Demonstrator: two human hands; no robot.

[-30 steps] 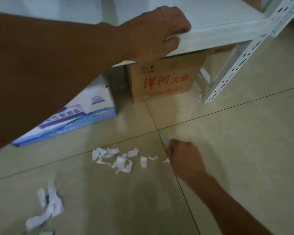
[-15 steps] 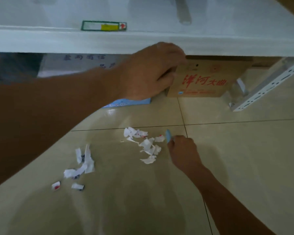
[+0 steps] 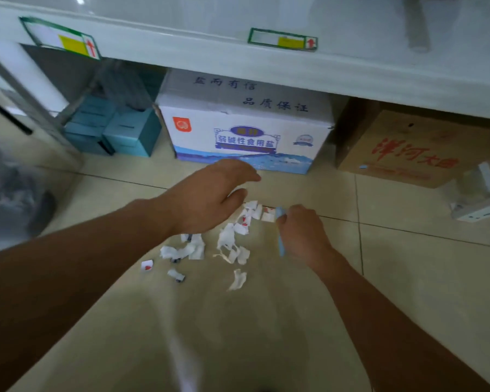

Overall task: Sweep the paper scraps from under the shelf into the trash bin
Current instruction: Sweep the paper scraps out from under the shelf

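Gripping a blue tool [image 3: 281, 236], right hand [image 3: 301, 233] nears scraps [image 3: 232, 244]; left hand [image 3: 210, 198] spread, empty.

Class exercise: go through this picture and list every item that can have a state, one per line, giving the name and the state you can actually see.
left hand: open, empty, above the floor
right hand: closed around a thin blue tool
blue tool: gripped, pointing at the scraps
paper scraps: torn, scattered loose on the floor
white salt carton: closed, under the shelf
brown carton: closed, under the shelf
shelf: two labels on its edge
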